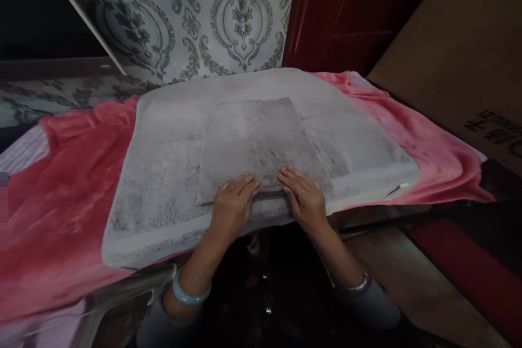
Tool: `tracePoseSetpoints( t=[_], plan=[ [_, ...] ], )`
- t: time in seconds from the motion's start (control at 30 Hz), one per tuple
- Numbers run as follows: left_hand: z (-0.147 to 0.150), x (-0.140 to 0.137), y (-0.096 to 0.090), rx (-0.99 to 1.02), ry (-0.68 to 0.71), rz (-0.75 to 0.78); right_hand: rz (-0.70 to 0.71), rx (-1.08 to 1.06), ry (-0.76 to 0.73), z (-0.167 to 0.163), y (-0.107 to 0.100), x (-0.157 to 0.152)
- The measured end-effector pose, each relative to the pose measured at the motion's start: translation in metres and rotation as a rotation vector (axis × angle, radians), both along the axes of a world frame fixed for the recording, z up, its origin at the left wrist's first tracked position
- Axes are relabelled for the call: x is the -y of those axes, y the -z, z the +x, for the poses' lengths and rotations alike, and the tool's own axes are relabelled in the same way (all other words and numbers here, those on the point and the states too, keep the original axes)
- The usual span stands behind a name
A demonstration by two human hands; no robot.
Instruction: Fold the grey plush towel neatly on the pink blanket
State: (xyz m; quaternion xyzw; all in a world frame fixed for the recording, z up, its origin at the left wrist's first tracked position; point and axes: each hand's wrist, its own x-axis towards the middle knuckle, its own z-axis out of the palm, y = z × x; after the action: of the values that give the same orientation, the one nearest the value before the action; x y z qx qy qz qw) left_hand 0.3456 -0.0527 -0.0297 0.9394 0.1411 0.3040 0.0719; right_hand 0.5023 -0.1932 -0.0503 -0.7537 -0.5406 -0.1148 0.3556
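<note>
Cloth (253,141) folded square — work at the near edge

Lying flat near the middle of a pale grey cover (346,125), with a pink-red blanket (89,179) beneath and showing on both sides. Left hand (233,204) and right hand (305,196) palm-down at the near edge of the cloth, with a short stretch of that edge between. Grip much the same on each side: fingers together, lightly bent, laid on top, neither spread wide nor clenched. Unclear from this angle: any pinch by the thumbs at the layered edge.

Probably in hand: squaring and pressing down the fold. Called for next, by that reading: light, even pressure from both sides, enough to keep the layers lined up without rucking the cover below.

Little flat surface on the near side — just a narrow strip of cover, then a drop at the front. Better room sideways, with broad stretches of cover to left and right. Beyond the far edge of the cloth, another strip of cover, then the patterned wall (187,38) close behind: a limit on any long push away. Dark red panel (342,22) at the rear right, cardboard box (444,54) farther right, both well apart from the hands.
</note>
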Motion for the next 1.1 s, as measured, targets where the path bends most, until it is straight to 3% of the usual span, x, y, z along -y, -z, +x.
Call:
tracePoseSetpoints(
  t=[0.4, 0.53, 0.67, 0.77, 0.9, 1.1],
  plan=[
    [-0.012, -0.003, 0.001, 0.026, 0.088, -0.042, 0.070, -0.042, -0.016, -0.002, 0.002, 0.003],
    [-0.016, -0.004, -0.008, 0.092, 0.107, -0.088, 0.098, -0.128, -0.055, 0.005, -0.013, 0.005],
    [0.004, -0.005, -0.029, 0.028, 0.022, -0.086, -0.004, -0.093, -0.043, 0.019, -0.042, -0.017],
    [0.030, -0.004, -0.039, -0.153, -0.037, -0.024, -0.151, -0.002, -0.024, 0.024, -0.049, -0.042],
    [0.047, -0.002, -0.030, -0.365, -0.086, 0.000, -0.353, 0.058, 0.032, 0.019, -0.036, -0.058],
    [0.041, -0.002, -0.017, -0.391, -0.097, 0.016, -0.399, 0.081, 0.063, 0.016, -0.027, -0.053]
  ],
)
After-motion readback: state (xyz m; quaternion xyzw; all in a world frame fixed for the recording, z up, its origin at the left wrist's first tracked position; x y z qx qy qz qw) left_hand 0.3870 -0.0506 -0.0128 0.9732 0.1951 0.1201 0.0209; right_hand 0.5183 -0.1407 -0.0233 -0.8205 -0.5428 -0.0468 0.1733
